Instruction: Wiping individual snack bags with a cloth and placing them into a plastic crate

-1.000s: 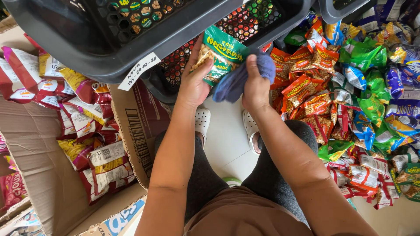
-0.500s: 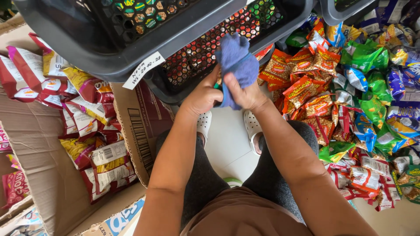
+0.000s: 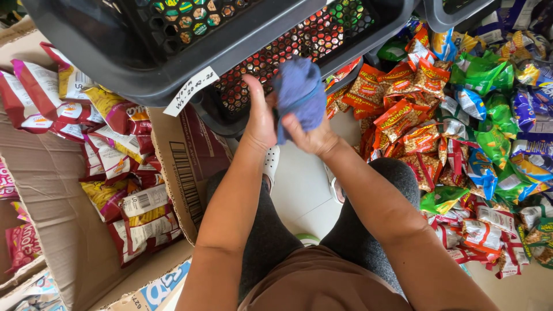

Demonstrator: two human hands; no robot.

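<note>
Head view: a blue cloth [image 3: 299,95] is pinched by the right hand [image 3: 314,135]; left hand [image 3: 260,118] fingers are hidden behind it, near black baskets [image 3: 190,52].

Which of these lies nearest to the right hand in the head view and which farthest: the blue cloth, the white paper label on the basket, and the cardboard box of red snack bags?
1. The blue cloth: held in the right hand itself.
2. The white paper label: to the left, on the dark basket rim, past the left hand.
3. The cardboard box: farthest, on the far left.
</note>
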